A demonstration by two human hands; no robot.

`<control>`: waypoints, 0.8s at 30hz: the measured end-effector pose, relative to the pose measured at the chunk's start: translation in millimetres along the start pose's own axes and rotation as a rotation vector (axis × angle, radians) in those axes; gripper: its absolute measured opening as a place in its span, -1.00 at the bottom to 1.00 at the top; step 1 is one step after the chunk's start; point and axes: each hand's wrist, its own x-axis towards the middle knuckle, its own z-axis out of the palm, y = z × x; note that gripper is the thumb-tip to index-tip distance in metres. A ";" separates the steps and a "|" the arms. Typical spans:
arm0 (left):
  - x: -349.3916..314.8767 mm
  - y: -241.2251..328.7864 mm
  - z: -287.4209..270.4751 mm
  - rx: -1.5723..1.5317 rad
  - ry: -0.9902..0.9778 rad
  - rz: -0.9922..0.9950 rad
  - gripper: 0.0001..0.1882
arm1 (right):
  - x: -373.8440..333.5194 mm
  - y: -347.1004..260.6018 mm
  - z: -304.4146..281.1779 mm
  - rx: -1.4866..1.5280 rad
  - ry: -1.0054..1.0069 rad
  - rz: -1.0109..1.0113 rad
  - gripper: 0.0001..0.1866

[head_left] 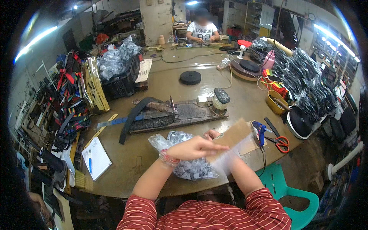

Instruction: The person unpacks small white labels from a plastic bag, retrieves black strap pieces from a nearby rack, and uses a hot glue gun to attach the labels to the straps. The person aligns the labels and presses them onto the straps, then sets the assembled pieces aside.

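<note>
My right hand (pixel 212 134) grips a flat brown cardboard piece (pixel 234 135); much of this hand is hidden behind it. Along the cardboard's lower side hangs a pale, see-through sheet (pixel 234 155), smeared by motion. My left hand (pixel 196 148) reaches across with fingers stretched out, their tips at the cardboard's near left edge. Whether it also touches the pale sheet I cannot tell. Beneath my left forearm lies a clear plastic bag (pixel 193 170) full of small grey pieces.
A blue glue gun (pixel 260 131) and orange-handled scissors (pixel 283 144) lie to the right. Beyond my hands sits a long dark board (pixel 153 124) with a black strap (pixel 132 119) over it. A notepad (pixel 96 159) is at left. Another person (pixel 202 28) works across the table.
</note>
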 end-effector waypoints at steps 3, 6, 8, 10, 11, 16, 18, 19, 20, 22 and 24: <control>-2.5 0.9 -2.1 -0.341 0.024 0.105 -0.57 | -3.2 -14.4 15.2 -1.054 0.253 0.173 -0.71; -4.7 1.1 -1.8 -0.034 -0.057 -0.225 -0.55 | -3.8 -23.4 25.8 -1.010 0.259 0.026 -0.79; -9.3 1.6 0.8 0.054 -0.029 -0.057 -0.53 | -2.8 -23.8 27.2 -1.054 0.291 0.058 -0.80; -15.5 1.9 5.2 0.005 -0.039 -0.114 -0.52 | 0.1 -20.7 25.3 -1.170 0.347 -0.103 -0.77; -21.7 2.5 9.3 0.223 -0.063 -0.395 -0.53 | 0.9 -19.1 22.9 -1.065 0.340 0.014 -0.75; -47.7 -5.2 11.8 0.044 -0.077 -0.027 -0.65 | 3.2 -11.7 18.2 -1.027 0.354 0.023 -0.76; -68.6 -5.9 7.8 -0.310 -0.048 0.072 -0.67 | 1.5 -13.9 19.5 -1.049 0.349 0.045 -0.78; -79.1 -5.8 6.6 -0.492 -0.023 0.130 -0.68 | 1.0 -15.6 20.6 -1.092 0.331 0.005 -0.79; -89.3 -5.8 5.9 -0.675 0.003 0.188 -0.69 | 0.4 -17.3 21.5 -1.134 0.322 -0.032 -0.81; -102.8 -7.7 7.7 -0.107 0.024 0.011 -0.74 | 0.3 -19.4 22.7 -1.119 0.323 -0.040 -0.80; -110.6 -9.1 8.2 0.531 0.038 -0.183 -0.74 | 1.1 -19.9 22.9 -1.136 0.321 -0.070 -0.80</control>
